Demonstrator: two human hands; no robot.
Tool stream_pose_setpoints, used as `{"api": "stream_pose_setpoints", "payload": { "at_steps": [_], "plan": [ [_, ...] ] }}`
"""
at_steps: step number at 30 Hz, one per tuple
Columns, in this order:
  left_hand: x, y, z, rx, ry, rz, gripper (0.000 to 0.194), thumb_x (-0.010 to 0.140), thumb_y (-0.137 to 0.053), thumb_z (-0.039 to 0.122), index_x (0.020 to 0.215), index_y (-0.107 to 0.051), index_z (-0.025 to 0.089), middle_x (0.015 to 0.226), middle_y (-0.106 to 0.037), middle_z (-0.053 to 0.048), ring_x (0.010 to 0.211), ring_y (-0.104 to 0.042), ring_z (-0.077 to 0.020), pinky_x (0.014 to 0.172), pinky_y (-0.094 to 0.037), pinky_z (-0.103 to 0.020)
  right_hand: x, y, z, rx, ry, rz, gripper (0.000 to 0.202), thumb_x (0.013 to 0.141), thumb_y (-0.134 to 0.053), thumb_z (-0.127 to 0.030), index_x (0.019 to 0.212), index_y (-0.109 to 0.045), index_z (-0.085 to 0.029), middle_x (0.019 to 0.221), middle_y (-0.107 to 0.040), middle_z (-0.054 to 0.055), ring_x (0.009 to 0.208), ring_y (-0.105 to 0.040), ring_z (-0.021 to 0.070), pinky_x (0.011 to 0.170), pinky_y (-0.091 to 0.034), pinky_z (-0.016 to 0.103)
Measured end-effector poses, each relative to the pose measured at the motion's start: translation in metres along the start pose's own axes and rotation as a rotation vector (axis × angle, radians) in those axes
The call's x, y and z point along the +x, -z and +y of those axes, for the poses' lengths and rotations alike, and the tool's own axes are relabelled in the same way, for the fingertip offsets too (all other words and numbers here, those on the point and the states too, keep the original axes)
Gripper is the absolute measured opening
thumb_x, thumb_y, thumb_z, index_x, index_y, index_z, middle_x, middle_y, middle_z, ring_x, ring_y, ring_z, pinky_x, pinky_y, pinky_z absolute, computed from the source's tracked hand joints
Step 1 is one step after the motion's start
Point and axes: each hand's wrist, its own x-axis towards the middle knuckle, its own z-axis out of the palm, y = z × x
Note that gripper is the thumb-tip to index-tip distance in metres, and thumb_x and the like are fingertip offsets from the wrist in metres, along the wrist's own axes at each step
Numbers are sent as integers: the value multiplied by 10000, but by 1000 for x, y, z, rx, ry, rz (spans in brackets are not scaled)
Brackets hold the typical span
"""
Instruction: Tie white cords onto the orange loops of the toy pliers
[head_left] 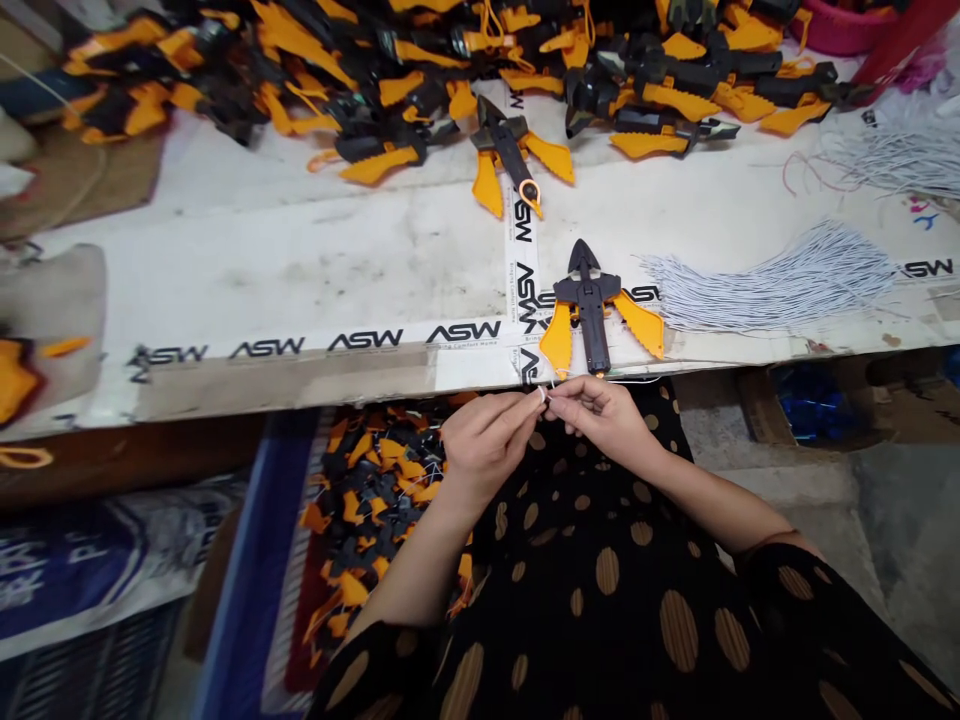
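My left hand [487, 440] and my right hand [604, 412] meet at the table's front edge, fingertips pinched together on a thin white cord [541, 394]. A stretch of the cord runs rightward past my right hand along the edge. Just above the hands lies a black plastic toy [592, 310] with an arrow-shaped tip and two orange wings, its handle end toward me. Farther back rests a similar black and orange toy [510, 150] with an orange ring at its end. To the right, a bundle of white cords [772, 280] is spread on the table.
A large heap of black and orange toys [420, 60] covers the table's back. Below the edge at left stands a blue crate [247, 560] with many orange and black pieces [375, 490]. Another cord bundle [907, 160] and a pink basin [844, 25] are at the far right.
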Motion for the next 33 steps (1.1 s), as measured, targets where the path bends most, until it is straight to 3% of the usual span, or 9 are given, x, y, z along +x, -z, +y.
{"api": "stream_pose_setpoints", "payload": {
  "at_steps": [5,8,12,16,19,22,26,28,33],
  "plan": [
    [-3,4,-17,173,-203,-165,220,906,-668,193,1077,-771,285,885,-795,-55,686,-680,-146,638,-496,-256,2,4,-4,2,-68,1,392,727,-828,-540,792,-679,-183,667,-666,-20,538,-540,81,523,-477,207],
    [-2,6,-19,105,-201,-194,178,903,-671,223,1030,-775,290,899,-798,-53,686,-677,-148,614,-485,-257,3,6,-4,-21,-124,-46,382,744,-811,-532,800,-671,-180,649,-646,-25,530,-534,83,516,-470,209],
    [2,-1,-4,-123,136,-118,88,883,-700,314,873,-761,252,792,-765,-39,703,-678,-154,672,-521,-264,1,7,3,-103,-66,-74,317,877,-673,-504,861,-635,-189,705,-655,-14,545,-552,93,530,-483,218],
    [3,-14,12,-664,668,-152,279,901,-655,461,791,-650,205,642,-644,-8,570,-590,-142,580,-484,-267,-1,9,13,-434,371,-11,204,993,-519,-365,940,-637,-208,856,-702,44,760,-662,151,714,-541,282],
    [6,-16,11,-968,863,-287,351,888,-638,529,772,-579,202,563,-534,31,479,-490,-119,506,-415,-254,1,14,13,-730,584,-48,208,1013,-471,-272,969,-668,-220,937,-728,74,912,-684,178,834,-527,309],
    [11,-10,5,-710,713,-257,275,888,-667,433,764,-603,197,634,-577,13,574,-540,-126,580,-448,-255,4,20,4,-788,456,-97,214,1017,-492,-278,955,-686,-213,918,-731,63,861,-678,162,792,-508,279],
    [19,0,-3,-391,304,-317,167,929,-639,303,803,-691,207,759,-684,-26,722,-626,-145,691,-493,-265,9,25,-8,-464,18,-218,210,934,-612,-368,875,-687,-181,747,-703,6,604,-582,103,570,-450,210],
    [21,1,-5,-367,212,-329,148,937,-645,297,834,-716,218,778,-712,-27,732,-649,-143,699,-503,-262,10,25,-9,-314,-146,-248,261,882,-655,-431,855,-678,-173,701,-681,-8,541,-532,86,506,-418,192],
    [20,-8,4,-323,299,-197,110,930,-649,272,891,-729,208,830,-748,-34,763,-682,-150,738,-525,-268,6,15,1,-267,-49,23,233,834,-642,-416,807,-642,-185,671,-618,-28,535,-493,78,524,-420,200]
  ]
}}
